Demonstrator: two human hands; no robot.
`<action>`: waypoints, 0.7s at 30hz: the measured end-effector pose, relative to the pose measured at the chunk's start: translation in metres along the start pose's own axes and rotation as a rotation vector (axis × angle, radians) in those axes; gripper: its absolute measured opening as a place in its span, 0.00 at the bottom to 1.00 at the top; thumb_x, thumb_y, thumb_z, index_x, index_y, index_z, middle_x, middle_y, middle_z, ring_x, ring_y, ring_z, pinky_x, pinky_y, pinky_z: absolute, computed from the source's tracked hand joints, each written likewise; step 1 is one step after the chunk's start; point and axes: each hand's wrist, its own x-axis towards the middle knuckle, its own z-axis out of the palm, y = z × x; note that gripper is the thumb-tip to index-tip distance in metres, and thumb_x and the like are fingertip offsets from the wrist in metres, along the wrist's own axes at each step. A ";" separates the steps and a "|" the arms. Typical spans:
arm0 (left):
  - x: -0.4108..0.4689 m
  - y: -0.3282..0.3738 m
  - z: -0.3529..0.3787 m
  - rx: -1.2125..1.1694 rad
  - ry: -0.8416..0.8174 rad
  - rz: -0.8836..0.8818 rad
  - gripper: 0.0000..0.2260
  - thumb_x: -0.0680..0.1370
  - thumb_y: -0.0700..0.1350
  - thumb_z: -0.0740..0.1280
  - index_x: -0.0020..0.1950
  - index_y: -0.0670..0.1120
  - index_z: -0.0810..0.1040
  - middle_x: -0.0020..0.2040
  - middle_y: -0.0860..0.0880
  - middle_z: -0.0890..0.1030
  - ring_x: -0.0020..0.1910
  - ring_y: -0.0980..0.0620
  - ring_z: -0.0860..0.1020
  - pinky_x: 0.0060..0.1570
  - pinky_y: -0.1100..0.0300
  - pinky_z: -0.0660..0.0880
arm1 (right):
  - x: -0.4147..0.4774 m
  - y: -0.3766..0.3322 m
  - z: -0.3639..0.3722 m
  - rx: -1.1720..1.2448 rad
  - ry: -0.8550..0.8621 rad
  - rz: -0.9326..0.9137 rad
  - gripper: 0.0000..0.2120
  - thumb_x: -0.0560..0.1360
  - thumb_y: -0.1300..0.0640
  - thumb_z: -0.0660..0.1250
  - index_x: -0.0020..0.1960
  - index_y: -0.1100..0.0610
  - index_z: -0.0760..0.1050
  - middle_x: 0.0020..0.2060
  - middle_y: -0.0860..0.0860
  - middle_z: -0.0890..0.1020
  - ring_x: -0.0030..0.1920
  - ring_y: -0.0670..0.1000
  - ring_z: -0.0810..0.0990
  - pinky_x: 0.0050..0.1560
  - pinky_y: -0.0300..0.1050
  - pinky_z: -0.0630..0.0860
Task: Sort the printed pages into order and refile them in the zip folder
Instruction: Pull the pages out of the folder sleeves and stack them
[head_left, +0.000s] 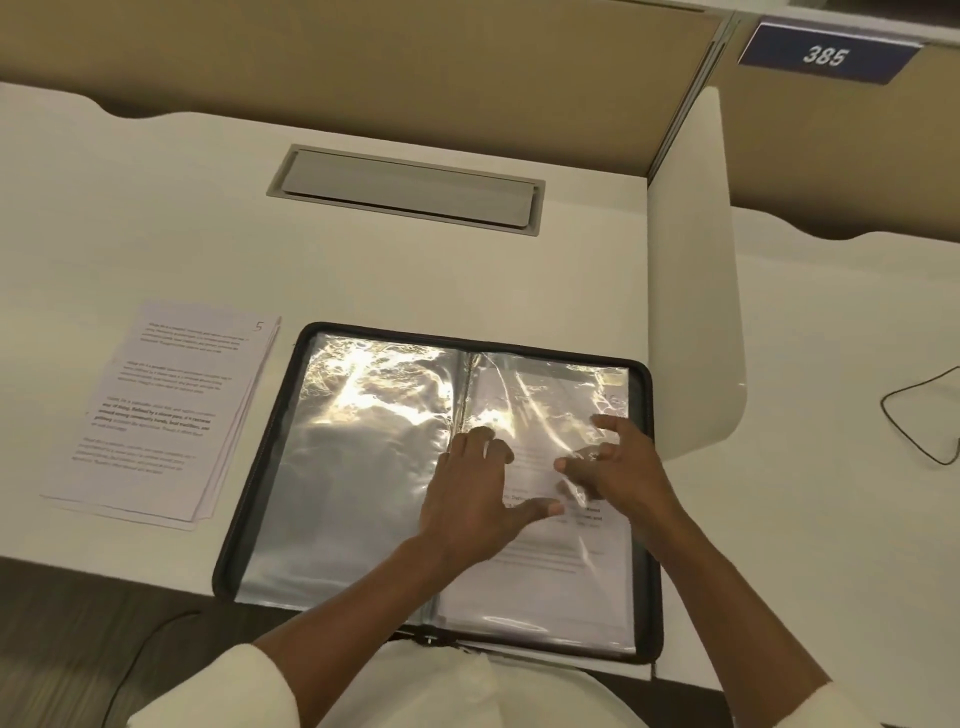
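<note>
- Evidently the black-edged zip folder of clear plastic sleeves (260, 467) lies opened flat at the near middle of the white desk (156, 208) so that both of its faces can be reached from above.
- The left hand (472, 488) lies flat with fingers spread on the right-hand sleeve, just right of the spine. I judge it pins the plastic while a sheet is settled inside.
- The right hand (618, 467) touches the same sleeve further right, fingers loosely bent. Glare and blur hide whether it pinches the plastic or only smooths it, so its grip cannot be told.
- A white printed page (545, 587) sits in that right sleeve, while the glossy left-hand sleeve (353, 467) shows no print.
- The loose stack of white printed pages (156, 415) waits on the desk just left of the folder, slightly fanned, with a handwritten 5 at its top sheet's far right corner. It is within the left hand's reach.
- The folder's near edge overhangs the desk's near edge, close to the person's body, so pressing there could tip it.
- To the right, a white rounded divider panel (696, 291) stands just beside the folder and limits room on that side.
- Open desk lies far of the folder, up to the grey recessed cable hatch (410, 189).
</note>
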 end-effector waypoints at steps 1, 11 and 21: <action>-0.002 0.008 -0.001 -0.063 -0.011 -0.033 0.40 0.67 0.81 0.65 0.64 0.52 0.74 0.63 0.55 0.74 0.63 0.53 0.72 0.60 0.52 0.74 | -0.004 0.000 0.001 0.082 -0.072 0.009 0.41 0.64 0.55 0.87 0.72 0.49 0.71 0.55 0.56 0.85 0.50 0.56 0.88 0.51 0.54 0.86; -0.011 0.042 -0.011 -0.263 0.087 -0.347 0.15 0.77 0.54 0.76 0.59 0.56 0.74 0.46 0.61 0.81 0.47 0.57 0.81 0.44 0.60 0.78 | -0.017 -0.023 0.004 0.396 -0.377 -0.091 0.21 0.82 0.49 0.68 0.72 0.54 0.72 0.53 0.62 0.87 0.53 0.64 0.87 0.59 0.59 0.82; 0.002 -0.054 -0.060 -0.253 0.289 -0.675 0.09 0.76 0.44 0.73 0.38 0.55 0.85 0.38 0.58 0.85 0.40 0.53 0.85 0.46 0.49 0.84 | 0.047 0.012 -0.011 -0.588 0.219 -0.438 0.32 0.78 0.47 0.75 0.78 0.53 0.68 0.75 0.52 0.71 0.76 0.55 0.68 0.69 0.60 0.75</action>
